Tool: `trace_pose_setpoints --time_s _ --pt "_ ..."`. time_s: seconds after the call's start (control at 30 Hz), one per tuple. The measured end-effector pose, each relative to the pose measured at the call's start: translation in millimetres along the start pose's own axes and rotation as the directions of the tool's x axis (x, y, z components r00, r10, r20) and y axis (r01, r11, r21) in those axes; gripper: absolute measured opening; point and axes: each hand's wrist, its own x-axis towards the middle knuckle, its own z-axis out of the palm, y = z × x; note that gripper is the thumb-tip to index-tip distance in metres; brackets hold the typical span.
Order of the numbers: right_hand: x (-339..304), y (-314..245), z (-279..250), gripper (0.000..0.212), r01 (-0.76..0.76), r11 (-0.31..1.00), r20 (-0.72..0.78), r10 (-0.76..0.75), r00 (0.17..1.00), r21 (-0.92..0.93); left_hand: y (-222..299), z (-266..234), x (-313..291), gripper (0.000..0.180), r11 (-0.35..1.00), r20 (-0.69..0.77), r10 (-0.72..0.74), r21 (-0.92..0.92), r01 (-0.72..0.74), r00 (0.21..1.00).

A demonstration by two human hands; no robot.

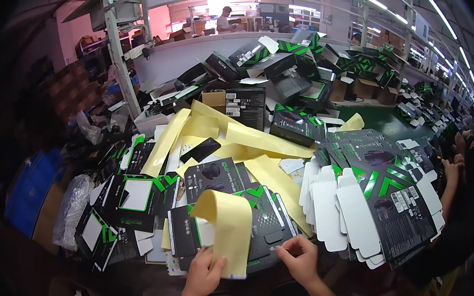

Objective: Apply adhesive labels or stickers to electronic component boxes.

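My left hand is closed on the lower end of a yellow paper strip, which curls over at its top. Beneath the strip lie flat black-and-green printed cartons. Over their right side my right hand is held with thumb and forefinger pinched together; whatever is between the fingertips is too small to make out. More yellow strips run loosely across the pile behind. Among them rests a small black rectangular piece.
At the right is a stack of unfolded cartons with white flaps. Folded black boxes are heaped at the back. Bubble wrap and a blue bin stand at the left. Another person's arm reaches in at the far right.
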Motion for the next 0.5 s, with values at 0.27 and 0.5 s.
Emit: trace_pose_setpoints --time_s 0.27,0.5 --pt "12 12 0 0.022 -0.045 0.964 0.062 0.063 0.996 -0.262 -16 7 -52 0.016 0.991 -0.145 0.113 -0.060 -0.123 0.983" --pt "6 9 0 0.023 -0.115 0.961 0.087 0.141 0.986 -0.252 -1 2 -49 0.015 0.976 -0.117 -0.047 -0.215 0.021 0.992"
